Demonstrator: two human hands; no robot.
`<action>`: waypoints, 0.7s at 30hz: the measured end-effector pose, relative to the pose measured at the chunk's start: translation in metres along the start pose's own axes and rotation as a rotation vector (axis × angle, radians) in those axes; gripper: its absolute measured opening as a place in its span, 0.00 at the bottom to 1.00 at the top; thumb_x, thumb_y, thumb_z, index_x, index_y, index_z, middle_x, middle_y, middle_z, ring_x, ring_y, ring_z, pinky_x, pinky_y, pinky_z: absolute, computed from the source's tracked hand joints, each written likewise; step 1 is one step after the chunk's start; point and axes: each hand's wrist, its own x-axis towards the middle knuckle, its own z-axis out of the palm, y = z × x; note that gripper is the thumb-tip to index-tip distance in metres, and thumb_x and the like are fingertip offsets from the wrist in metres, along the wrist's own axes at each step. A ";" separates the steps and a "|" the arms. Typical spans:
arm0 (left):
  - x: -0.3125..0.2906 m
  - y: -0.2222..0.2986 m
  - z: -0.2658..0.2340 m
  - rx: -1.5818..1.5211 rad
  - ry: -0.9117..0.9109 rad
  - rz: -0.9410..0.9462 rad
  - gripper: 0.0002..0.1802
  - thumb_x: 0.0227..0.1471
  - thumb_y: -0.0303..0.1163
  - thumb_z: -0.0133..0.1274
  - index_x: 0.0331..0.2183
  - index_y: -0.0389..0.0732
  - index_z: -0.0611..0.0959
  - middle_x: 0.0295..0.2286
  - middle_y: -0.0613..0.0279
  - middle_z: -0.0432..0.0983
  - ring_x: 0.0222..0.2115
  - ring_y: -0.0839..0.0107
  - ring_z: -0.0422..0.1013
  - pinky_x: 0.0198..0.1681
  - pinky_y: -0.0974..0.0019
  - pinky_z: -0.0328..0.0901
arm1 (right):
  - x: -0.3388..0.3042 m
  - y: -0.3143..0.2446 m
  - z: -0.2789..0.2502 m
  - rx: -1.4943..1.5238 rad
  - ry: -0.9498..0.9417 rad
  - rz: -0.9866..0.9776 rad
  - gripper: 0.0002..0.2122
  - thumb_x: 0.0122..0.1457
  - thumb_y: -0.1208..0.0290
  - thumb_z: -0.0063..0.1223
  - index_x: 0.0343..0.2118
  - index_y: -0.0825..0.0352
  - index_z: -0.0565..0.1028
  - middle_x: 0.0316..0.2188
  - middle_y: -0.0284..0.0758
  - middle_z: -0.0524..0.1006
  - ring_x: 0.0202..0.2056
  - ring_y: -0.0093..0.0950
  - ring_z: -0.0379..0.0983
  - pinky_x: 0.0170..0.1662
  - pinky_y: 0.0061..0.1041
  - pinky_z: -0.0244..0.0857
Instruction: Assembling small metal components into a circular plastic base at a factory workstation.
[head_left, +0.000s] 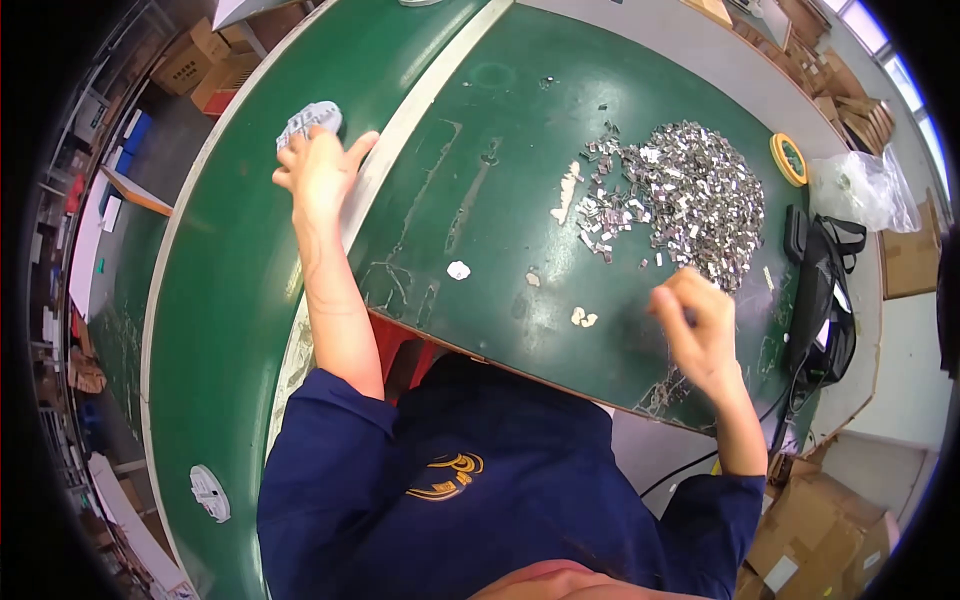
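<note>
My left hand (322,170) reaches over the green belt on the left, thumb spread away from the other fingers. Its fingertips overlap the near edge of a grey oval plastic part (322,114); whether they touch it I cannot tell. My right hand (702,325) is above the green table (500,190), thumb and fingers curled together. Anything pinched in it is hidden. Just beyond that hand spreads a heap of small shiny metal pieces (705,195), with looser ones scattered along its left side.
A pale metal rail (420,85) divides belt from table. Another whitish oval part (209,493) lies nearer on the belt. A yellow tape roll (788,160), a clear plastic bag (862,190) and a black bag (825,300) line the right side. Small pale scraps (458,270) dot the table.
</note>
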 end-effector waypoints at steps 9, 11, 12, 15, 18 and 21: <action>0.126 0.093 0.074 -0.366 -0.127 0.340 0.33 0.51 0.50 0.55 0.52 0.38 0.74 0.50 0.48 0.73 0.52 0.48 0.68 0.55 0.47 0.60 | -0.026 0.009 0.013 -0.757 -0.133 -0.001 0.09 0.58 0.68 0.55 0.30 0.70 0.73 0.38 0.49 0.78 0.21 0.35 0.77 0.21 0.29 0.69; 0.160 0.108 0.112 -0.374 -0.083 0.350 0.32 0.52 0.49 0.54 0.53 0.38 0.73 0.51 0.48 0.71 0.52 0.48 0.67 0.55 0.47 0.61 | -0.033 0.007 0.015 -0.754 -0.138 0.036 0.07 0.56 0.71 0.56 0.31 0.70 0.74 0.39 0.50 0.78 0.22 0.36 0.77 0.22 0.30 0.70; 0.176 0.116 0.124 -0.381 -0.051 0.353 0.32 0.53 0.48 0.54 0.54 0.38 0.72 0.52 0.48 0.70 0.52 0.47 0.67 0.54 0.46 0.61 | -0.035 0.005 0.016 -0.748 -0.157 0.076 0.06 0.55 0.73 0.56 0.33 0.70 0.75 0.41 0.52 0.77 0.24 0.37 0.78 0.23 0.30 0.70; 0.214 0.135 0.150 -0.388 0.017 0.362 0.32 0.54 0.46 0.52 0.56 0.39 0.69 0.55 0.49 0.66 0.52 0.46 0.65 0.54 0.44 0.61 | -0.039 0.009 0.014 -0.705 -0.161 0.096 0.08 0.52 0.77 0.56 0.35 0.70 0.75 0.43 0.53 0.77 0.26 0.38 0.79 0.24 0.30 0.71; 0.240 0.147 0.168 -0.371 0.068 0.360 0.33 0.55 0.44 0.50 0.58 0.40 0.65 0.57 0.51 0.62 0.54 0.43 0.63 0.54 0.41 0.60 | -0.044 0.015 0.011 -0.620 -0.159 0.059 0.12 0.49 0.81 0.56 0.38 0.70 0.75 0.43 0.54 0.76 0.25 0.38 0.78 0.24 0.29 0.70; 0.258 0.159 0.182 -0.358 0.152 0.345 0.36 0.55 0.43 0.50 0.60 0.42 0.61 0.59 0.54 0.59 0.56 0.40 0.58 0.53 0.36 0.57 | -0.050 0.019 0.010 -0.589 -0.190 0.030 0.24 0.38 0.79 0.56 0.44 0.71 0.73 0.48 0.58 0.72 0.21 0.33 0.77 0.24 0.26 0.70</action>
